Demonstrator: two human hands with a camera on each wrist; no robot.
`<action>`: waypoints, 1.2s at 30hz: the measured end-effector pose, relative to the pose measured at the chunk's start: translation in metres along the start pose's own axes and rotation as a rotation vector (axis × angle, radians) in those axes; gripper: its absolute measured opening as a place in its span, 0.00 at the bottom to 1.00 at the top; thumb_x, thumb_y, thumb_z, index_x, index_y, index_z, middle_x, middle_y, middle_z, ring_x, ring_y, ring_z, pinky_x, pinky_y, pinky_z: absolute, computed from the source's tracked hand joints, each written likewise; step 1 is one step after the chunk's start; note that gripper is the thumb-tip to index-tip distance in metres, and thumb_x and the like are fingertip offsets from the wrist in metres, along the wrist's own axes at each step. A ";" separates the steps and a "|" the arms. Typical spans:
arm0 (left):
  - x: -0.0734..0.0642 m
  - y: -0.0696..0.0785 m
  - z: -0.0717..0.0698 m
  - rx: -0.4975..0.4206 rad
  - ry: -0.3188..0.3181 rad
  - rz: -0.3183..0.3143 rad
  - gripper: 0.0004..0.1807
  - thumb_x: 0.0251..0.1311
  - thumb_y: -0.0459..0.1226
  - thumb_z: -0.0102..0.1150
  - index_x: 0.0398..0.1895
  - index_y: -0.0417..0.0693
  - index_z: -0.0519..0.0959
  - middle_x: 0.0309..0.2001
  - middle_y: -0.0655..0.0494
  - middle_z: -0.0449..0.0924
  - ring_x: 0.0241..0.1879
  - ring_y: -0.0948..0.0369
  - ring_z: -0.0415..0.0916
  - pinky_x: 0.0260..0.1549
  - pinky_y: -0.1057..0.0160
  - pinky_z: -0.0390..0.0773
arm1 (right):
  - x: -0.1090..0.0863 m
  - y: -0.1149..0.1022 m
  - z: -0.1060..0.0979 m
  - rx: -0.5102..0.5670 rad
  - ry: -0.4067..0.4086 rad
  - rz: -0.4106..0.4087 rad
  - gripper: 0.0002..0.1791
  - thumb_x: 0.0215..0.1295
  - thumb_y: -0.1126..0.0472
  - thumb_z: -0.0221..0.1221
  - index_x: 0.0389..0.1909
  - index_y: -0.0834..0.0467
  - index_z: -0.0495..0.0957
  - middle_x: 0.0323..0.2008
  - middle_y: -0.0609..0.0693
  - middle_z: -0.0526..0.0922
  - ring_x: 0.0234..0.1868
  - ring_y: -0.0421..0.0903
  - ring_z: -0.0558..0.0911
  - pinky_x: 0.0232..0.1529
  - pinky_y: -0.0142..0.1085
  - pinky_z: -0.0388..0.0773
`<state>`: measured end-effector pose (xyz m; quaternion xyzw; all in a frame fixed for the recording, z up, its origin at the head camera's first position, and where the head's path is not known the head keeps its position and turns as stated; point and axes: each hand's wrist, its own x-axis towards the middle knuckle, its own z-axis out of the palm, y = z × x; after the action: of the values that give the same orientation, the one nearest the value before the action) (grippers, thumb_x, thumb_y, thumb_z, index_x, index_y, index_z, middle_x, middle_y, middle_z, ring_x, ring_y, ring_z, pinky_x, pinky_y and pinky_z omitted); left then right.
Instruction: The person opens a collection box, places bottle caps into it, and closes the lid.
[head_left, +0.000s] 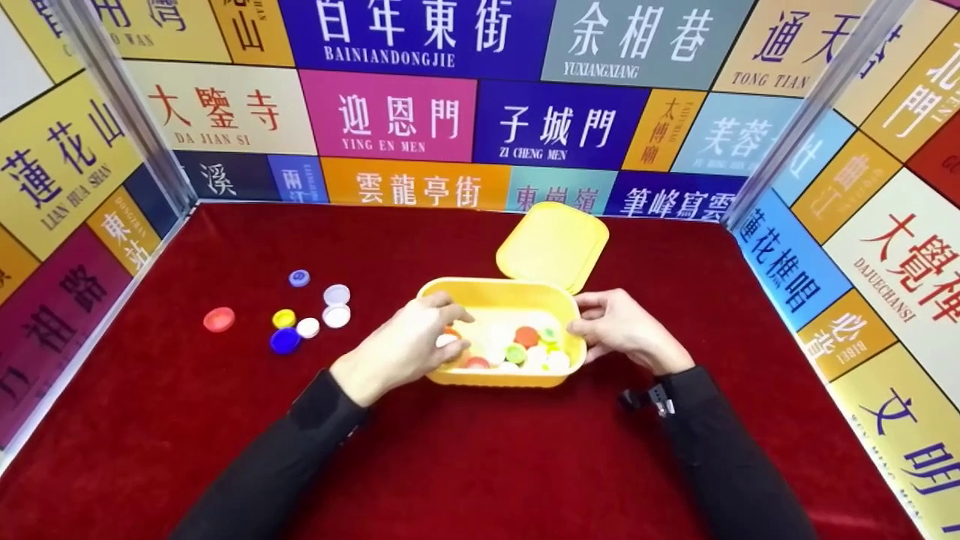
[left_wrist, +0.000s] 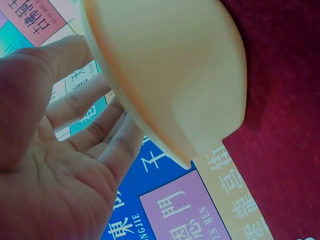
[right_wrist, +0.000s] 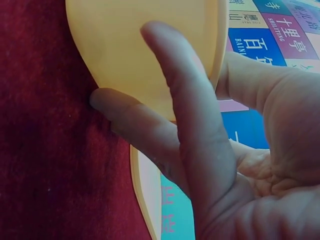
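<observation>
A yellow plastic box (head_left: 495, 380) stands on the red cloth, with several bottle caps in red, green and white lying inside it. My left hand (head_left: 409, 337) reaches over the box's left rim, thumb and fingers apart above the caps. In the left wrist view, the box wall (left_wrist: 175, 65) hides those fingertips. At the right end, my right hand (head_left: 619, 326) holds the box wall, thumb at the rim and fingers (right_wrist: 195, 115) along the outside. Behind the box lies its yellow lid (head_left: 553, 244).
Several loose caps are scattered left of the box, among them a red cap (head_left: 219, 319), a blue cap (head_left: 285, 340), a yellow cap (head_left: 284, 319) and a white cap (head_left: 307, 328). Printed panels (head_left: 397, 116) wall in the cloth-covered table (head_left: 480, 465) at the back and sides.
</observation>
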<state>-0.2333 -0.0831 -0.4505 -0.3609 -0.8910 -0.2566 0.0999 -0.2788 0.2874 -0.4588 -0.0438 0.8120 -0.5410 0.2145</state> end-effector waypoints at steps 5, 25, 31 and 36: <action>0.000 -0.009 -0.005 -0.043 0.014 -0.045 0.17 0.75 0.38 0.79 0.61 0.39 0.91 0.55 0.40 0.89 0.49 0.46 0.90 0.55 0.51 0.95 | 0.001 0.000 -0.001 -0.014 0.000 0.010 0.31 0.78 0.69 0.67 0.80 0.66 0.78 0.60 0.71 0.92 0.43 0.53 0.98 0.40 0.46 0.97; -0.013 -0.076 -0.041 -0.001 0.158 -0.379 0.18 0.77 0.38 0.76 0.64 0.40 0.91 0.59 0.37 0.88 0.58 0.41 0.88 0.67 0.41 0.89 | 0.001 0.000 0.000 -0.004 -0.005 -0.002 0.31 0.79 0.69 0.67 0.80 0.66 0.79 0.60 0.72 0.92 0.44 0.53 0.98 0.40 0.46 0.97; -0.020 -0.103 -0.036 0.028 0.110 -0.513 0.22 0.78 0.38 0.74 0.68 0.37 0.89 0.67 0.30 0.81 0.69 0.32 0.78 0.76 0.35 0.81 | 0.001 0.000 -0.001 -0.008 0.003 -0.004 0.31 0.79 0.68 0.68 0.80 0.65 0.79 0.61 0.72 0.92 0.43 0.52 0.98 0.40 0.46 0.97; -0.029 -0.117 -0.031 0.041 0.080 -0.596 0.25 0.76 0.38 0.74 0.71 0.35 0.86 0.72 0.26 0.77 0.73 0.27 0.72 0.72 0.28 0.80 | 0.000 0.000 -0.001 -0.009 -0.006 -0.001 0.31 0.79 0.68 0.67 0.80 0.67 0.78 0.60 0.72 0.92 0.42 0.52 0.98 0.40 0.46 0.97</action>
<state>-0.2937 -0.1882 -0.4797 -0.0710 -0.9581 -0.2704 0.0627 -0.2790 0.2879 -0.4581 -0.0471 0.8139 -0.5372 0.2165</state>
